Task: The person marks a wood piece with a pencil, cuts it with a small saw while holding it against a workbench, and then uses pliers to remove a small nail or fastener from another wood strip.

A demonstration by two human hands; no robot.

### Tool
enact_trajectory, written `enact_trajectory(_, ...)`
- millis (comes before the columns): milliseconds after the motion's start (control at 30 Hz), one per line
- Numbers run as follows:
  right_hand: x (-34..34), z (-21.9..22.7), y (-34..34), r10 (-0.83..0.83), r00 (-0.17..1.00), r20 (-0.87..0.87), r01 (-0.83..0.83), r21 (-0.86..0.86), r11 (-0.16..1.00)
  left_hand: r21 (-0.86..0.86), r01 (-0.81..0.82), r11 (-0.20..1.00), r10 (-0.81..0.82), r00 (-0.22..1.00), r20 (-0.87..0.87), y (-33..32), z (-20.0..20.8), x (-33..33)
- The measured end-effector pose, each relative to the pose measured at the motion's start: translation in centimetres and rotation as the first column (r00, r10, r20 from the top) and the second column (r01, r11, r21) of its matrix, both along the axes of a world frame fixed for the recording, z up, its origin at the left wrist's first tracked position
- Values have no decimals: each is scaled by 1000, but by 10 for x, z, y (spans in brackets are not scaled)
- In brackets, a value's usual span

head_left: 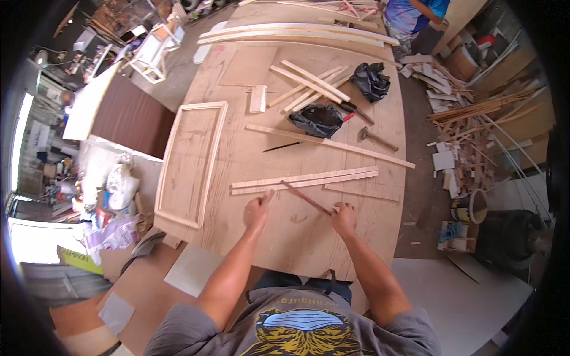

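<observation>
- The right hand [344, 217] grips the near end of a long reddish-brown bar [309, 199]; its far tip reaches the two pale wooden strips [332, 174].
- The left hand [256, 212] is closed just below those strips; a short, pale piece [269, 195] seems to stick up from its fingers, too blurred to identify.
- The strips lie nearly parallel on the counter [267, 237], a dark gap between them.
- Good handling here probably means keeping the bar's tip under control, so it does not knock the strips out of line.
- A steady left hand near their left ends would help.
- The hammer [378, 139] lies well apart, safely clear of both forearms.
</observation>
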State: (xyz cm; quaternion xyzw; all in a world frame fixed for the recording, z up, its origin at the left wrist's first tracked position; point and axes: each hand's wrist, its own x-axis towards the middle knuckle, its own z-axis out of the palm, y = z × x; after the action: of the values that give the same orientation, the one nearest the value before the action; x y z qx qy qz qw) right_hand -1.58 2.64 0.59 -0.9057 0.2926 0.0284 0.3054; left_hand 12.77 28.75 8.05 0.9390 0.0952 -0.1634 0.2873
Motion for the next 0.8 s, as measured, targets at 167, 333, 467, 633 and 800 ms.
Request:
enact_trajectory(167,66,24,6,-93,996,-7,92,-85,992,28,-10,1000,11,999,-50,36,-16,17)
enact_trajectory(333,120,32,-22,-35,992,125,58,-186,981,-24,70,997,-71,996,-55,2,-25,39)
enact_trajectory(467,184,7,-51,-196,928,316,184,70,980,-116,125,985,-135,987,-89,-35,-22,58)
enact_trajectory(633,272,-56,-69,-198,908,369,138,184,973,-28,143,989,-145,982,-118,-76,-9,73)
enact_trajectory(800,300,-30,-57,282,791,542,-442,190,877,88,115,989,-102,984,-148,-68,-17,80)
